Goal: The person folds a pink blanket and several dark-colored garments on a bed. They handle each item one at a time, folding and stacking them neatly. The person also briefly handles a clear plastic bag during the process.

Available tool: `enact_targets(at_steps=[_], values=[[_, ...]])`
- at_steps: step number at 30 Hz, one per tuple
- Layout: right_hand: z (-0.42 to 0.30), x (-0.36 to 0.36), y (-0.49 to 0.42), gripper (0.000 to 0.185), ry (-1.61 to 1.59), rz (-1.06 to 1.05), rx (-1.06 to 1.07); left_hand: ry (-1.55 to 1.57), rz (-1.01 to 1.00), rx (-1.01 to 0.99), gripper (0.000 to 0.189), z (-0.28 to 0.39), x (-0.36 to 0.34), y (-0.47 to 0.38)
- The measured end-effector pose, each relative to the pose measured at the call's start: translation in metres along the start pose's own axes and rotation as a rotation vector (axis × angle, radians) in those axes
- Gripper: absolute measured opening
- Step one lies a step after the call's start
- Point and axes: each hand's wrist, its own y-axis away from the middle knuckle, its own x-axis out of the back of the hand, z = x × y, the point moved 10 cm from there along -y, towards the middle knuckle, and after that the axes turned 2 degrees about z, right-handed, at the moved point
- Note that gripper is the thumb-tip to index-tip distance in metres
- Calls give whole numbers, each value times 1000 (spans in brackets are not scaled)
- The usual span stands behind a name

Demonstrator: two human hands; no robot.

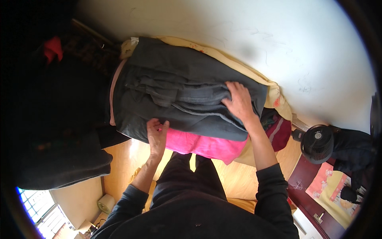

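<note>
A dark grey garment (pixel 206 97) with a fleece-like lining is spread in front of me, its middle folded into several loose layers. My right hand (pixel 239 101) rests on the right end of these folds, thumb and fingers apart. At the garment's near edge is my left hand (pixel 156 134), its fingers bent and its thumb standing away from them. Bright pink cloth (pixel 200 145) shows beneath the grey fabric, between my two forearms. What the garment is exactly cannot be told from its folded shape.
Yellow patterned cloth (pixel 232 64) lines the far side against a white wall (pixel 268 35). Dark fabric (pixel 65 143) hangs at left. At right are a dark red cloth bundle (pixel 280 136), a black fan (pixel 317 143) and a dark red door (pixel 304 182). Wooden flooring (pixel 238 182) lies below.
</note>
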Motion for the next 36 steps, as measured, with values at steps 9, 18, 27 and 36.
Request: enact_targets(at_steps=[9, 18, 27, 36], values=[[-36, -14, 55, 107, 145, 7, 37, 362, 105, 480, 71, -36, 6, -41], [-60, -28, 20, 104, 3, 7, -20, 601, -38, 673, 58, -65, -16, -23], [-40, -26, -11, 58, 88, 87, -57, 840, -142, 745, 54, -68, -34, -16], [-87, 45, 4, 55, -218, 158, 269, 1041, -312, 652, 54, -57, -57, -24]])
